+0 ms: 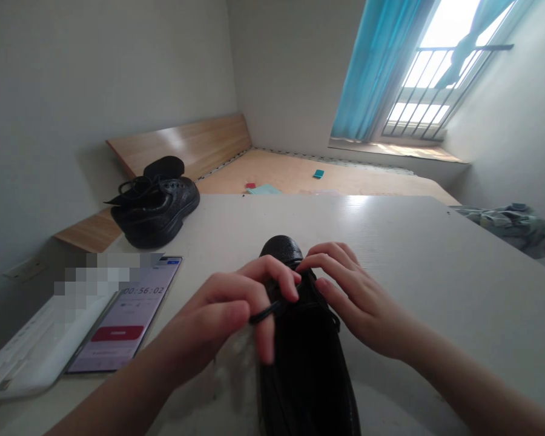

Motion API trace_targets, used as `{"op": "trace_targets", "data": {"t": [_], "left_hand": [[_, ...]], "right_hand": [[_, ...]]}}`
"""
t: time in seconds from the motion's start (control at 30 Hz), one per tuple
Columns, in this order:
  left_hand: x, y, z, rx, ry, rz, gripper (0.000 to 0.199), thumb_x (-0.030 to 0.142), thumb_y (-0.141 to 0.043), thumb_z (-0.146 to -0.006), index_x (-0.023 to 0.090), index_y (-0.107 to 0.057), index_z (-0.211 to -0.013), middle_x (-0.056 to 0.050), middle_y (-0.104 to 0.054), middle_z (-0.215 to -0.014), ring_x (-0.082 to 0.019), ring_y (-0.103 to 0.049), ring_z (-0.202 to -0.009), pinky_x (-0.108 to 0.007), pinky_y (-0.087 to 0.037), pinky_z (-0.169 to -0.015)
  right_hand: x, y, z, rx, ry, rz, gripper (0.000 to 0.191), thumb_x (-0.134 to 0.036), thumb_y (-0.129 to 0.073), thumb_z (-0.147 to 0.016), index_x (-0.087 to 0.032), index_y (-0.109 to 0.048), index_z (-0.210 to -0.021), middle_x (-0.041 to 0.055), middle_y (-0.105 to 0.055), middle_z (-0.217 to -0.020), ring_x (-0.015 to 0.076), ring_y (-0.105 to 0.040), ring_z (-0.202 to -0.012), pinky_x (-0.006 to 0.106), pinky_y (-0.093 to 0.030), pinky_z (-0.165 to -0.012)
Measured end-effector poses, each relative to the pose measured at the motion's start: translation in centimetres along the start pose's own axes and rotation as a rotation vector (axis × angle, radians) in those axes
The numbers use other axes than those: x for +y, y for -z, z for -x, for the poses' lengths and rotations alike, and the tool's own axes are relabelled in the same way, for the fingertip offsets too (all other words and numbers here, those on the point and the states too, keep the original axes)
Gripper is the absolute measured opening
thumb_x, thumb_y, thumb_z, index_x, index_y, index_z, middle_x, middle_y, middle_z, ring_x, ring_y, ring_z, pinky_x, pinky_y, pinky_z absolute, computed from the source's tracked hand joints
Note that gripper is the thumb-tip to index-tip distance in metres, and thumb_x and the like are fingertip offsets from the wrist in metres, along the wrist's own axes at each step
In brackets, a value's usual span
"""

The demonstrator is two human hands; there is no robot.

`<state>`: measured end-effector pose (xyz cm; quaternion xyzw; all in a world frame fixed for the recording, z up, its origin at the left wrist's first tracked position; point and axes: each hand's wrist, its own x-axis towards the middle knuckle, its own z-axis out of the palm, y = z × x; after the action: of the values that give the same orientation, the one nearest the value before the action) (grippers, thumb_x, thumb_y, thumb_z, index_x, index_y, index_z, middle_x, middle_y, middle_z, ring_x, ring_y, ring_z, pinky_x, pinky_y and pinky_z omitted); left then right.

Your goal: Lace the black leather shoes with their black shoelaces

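Note:
A black leather lace-up shoe (307, 363) lies on the white table with its toe pointing away from me. My left hand (222, 309) is at the shoe's lacing, with a black shoelace (264, 314) gripped between its fingers. My right hand (352, 297) curves over the far side of the lacing, its fingertips at the laces near my left fingers. Whether those fingertips pinch a lace is hidden. The hands cover most of the eyelets.
A second black shoe (157, 206) stands on the table's far left corner, its laces loose. A phone (127, 315) showing a timer and a white pixelated device (40, 345) lie left of my hands. A crumpled cloth (508, 227) lies beyond the right edge.

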<state>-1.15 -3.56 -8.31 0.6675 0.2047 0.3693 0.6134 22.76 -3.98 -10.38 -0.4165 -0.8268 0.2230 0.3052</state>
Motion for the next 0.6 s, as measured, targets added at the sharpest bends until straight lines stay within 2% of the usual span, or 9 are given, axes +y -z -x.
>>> {"op": "trace_targets", "data": {"t": [0.1,0.17,0.23,0.33,0.4,0.47,0.53,0.57,0.6], "left_hand": [[0.9,0.6,-0.2,-0.103,0.030,0.164,0.058,0.056,-0.053,-0.089,0.022,-0.055,-0.043,-0.006,-0.053,-0.060,-0.026,-0.065,-0.081,-0.047,-0.049,-0.105],[0.8,0.8,-0.3,-0.172,0.066,0.254,0.060,0.057,-0.049,-0.088,0.022,-0.050,-0.040,-0.005,-0.044,-0.050,-0.023,-0.062,-0.065,-0.047,-0.053,-0.102],[0.3,0.9,-0.3,-0.198,0.079,0.308,0.063,0.060,-0.044,-0.088,0.022,-0.047,-0.037,-0.006,-0.044,-0.051,-0.023,-0.062,-0.065,-0.047,-0.054,-0.100],[-0.5,1.1,-0.1,-0.193,0.028,0.327,0.068,0.062,-0.043,-0.089,0.020,-0.044,-0.036,-0.010,-0.057,-0.071,-0.026,-0.065,-0.086,-0.047,-0.052,-0.103],[-0.8,1.1,0.1,-0.142,-0.004,0.339,0.066,0.057,-0.054,-0.089,0.018,-0.043,-0.037,-0.010,-0.061,-0.088,-0.027,-0.062,-0.101,-0.048,-0.049,-0.107],[-0.7,1.0,0.1,-0.044,-0.017,0.371,0.059,0.048,-0.065,-0.087,0.017,-0.047,-0.040,-0.008,-0.060,-0.094,-0.025,-0.060,-0.104,-0.046,-0.052,-0.103],[-0.7,0.8,-0.1,0.084,-0.010,0.399,0.046,0.043,-0.072,-0.084,0.019,-0.058,-0.048,-0.007,-0.058,-0.092,-0.021,-0.060,-0.093,-0.036,-0.061,-0.081],[-0.7,0.7,-0.3,0.160,-0.008,0.405,0.038,0.043,-0.074,-0.083,0.020,-0.065,-0.054,-0.007,-0.056,-0.088,-0.019,-0.059,-0.084,-0.029,-0.060,-0.065],[-0.7,0.5,-0.4,0.239,-0.004,0.401,0.031,0.043,-0.077,-0.080,0.021,-0.070,-0.060,-0.005,-0.055,-0.084,-0.015,-0.056,-0.074,-0.022,-0.054,-0.052]], "right_hand": [[0.0,0.0,-0.1,0.011,-0.004,-0.012,0.020,-0.033,-0.040,-0.104,-0.025,-0.057,-0.111,0.0086,-0.054,-0.117,0.0242,-0.046,-0.116,0.043,-0.040,-0.101],[0.3,0.1,-0.2,-0.018,-0.062,-0.164,0.016,-0.035,-0.046,-0.102,-0.025,-0.058,-0.104,0.0066,-0.052,-0.113,0.0220,-0.048,-0.111,0.039,-0.041,-0.100],[0.6,0.2,-0.3,-0.045,-0.127,-0.351,0.016,-0.037,-0.051,-0.099,-0.024,-0.058,-0.092,0.0046,-0.050,-0.107,0.0202,-0.049,-0.106,0.036,-0.041,-0.097],[1.0,0.2,-0.4,-0.052,-0.195,-0.566,0.023,-0.040,-0.060,-0.094,-0.022,-0.058,-0.079,0.0036,-0.049,-0.101,0.0202,-0.049,-0.106,0.032,-0.041,-0.092],[1.2,-0.1,-0.4,-0.038,-0.242,-0.701,0.026,-0.042,-0.064,-0.091,-0.021,-0.060,-0.076,0.0035,-0.050,-0.101,0.0197,-0.049,-0.105,0.031,-0.041,-0.091],[1.4,-0.4,-0.4,-0.005,-0.309,-0.864,0.027,-0.045,-0.068,-0.088,-0.021,-0.064,-0.078,0.0034,-0.053,-0.103,0.0188,-0.051,-0.103,0.031,-0.042,-0.091],[1.6,-0.6,-0.6,0.057,-0.388,-1.031,0.028,-0.049,-0.072,-0.084,-0.022,-0.068,-0.081,0.0033,-0.057,-0.102,0.0185,-0.053,-0.099,0.031,-0.043,-0.091],[1.7,-0.6,-0.7,0.089,-0.422,-1.102,0.028,-0.050,-0.073,-0.082,-0.022,-0.069,-0.082,0.0033,-0.059,-0.099,0.0187,-0.054,-0.097,0.031,-0.045,-0.090],[1.7,-0.6,-0.8,0.114,-0.448,-1.156,0.029,-0.051,-0.074,-0.080,-0.023,-0.070,-0.082,0.0034,-0.060,-0.097,0.0189,-0.055,-0.095,0.032,-0.046,-0.089]]}}
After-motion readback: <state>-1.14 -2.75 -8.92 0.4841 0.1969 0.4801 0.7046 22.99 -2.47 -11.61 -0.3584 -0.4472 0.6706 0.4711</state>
